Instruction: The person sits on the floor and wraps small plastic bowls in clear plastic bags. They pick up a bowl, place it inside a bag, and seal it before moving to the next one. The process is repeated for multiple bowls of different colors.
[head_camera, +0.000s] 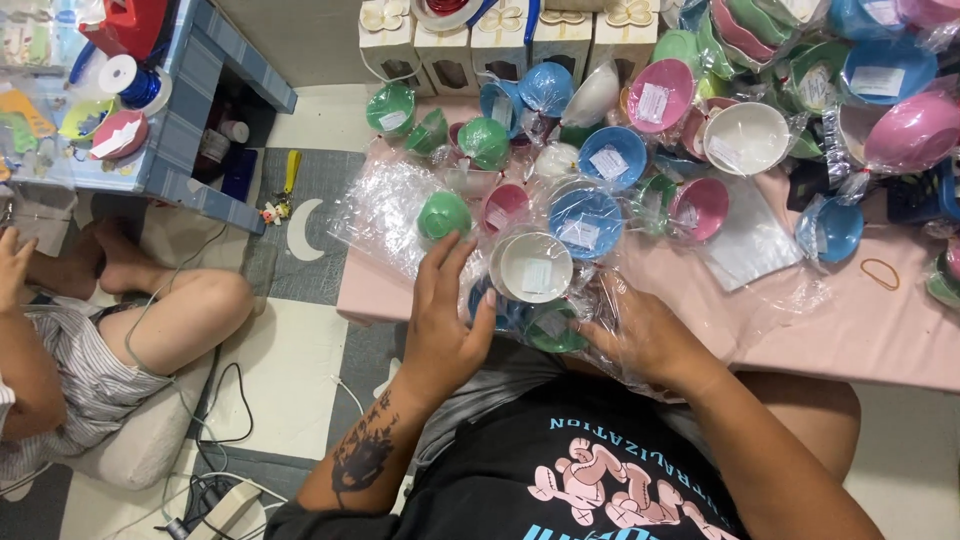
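White bowl (531, 266) upright in clear wrap (610, 330).

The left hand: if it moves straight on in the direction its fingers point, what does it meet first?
Probably the green bowl in clear wrap, just beyond the fingertips of the left hand. The white bowl lies slightly to the side. Depth is hard to judge from above.
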